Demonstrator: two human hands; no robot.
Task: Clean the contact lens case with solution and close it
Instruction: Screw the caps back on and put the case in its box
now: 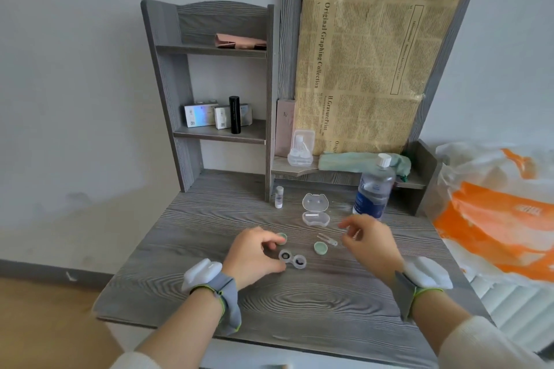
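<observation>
A clear two-well contact lens case (292,259) lies open on the grey desk, a dark lens in each well. One green cap (320,247) rests just right of it; a second green cap (282,237) sits at my left fingertips. My left hand (254,255) curls beside the case's left well, thumb near its edge. My right hand (370,241) hovers blurred to the right, fingers apart, above small tweezers (327,239). The solution bottle (374,187), white cap on, stands behind my right hand.
An open clear travel box (316,209) lies behind the case and a small white vial (279,196) to its left. Shelves with boxes, a black tube and a green cloth (359,162) back the desk (209,219). An orange-and-white plastic bag (494,219) is at the right.
</observation>
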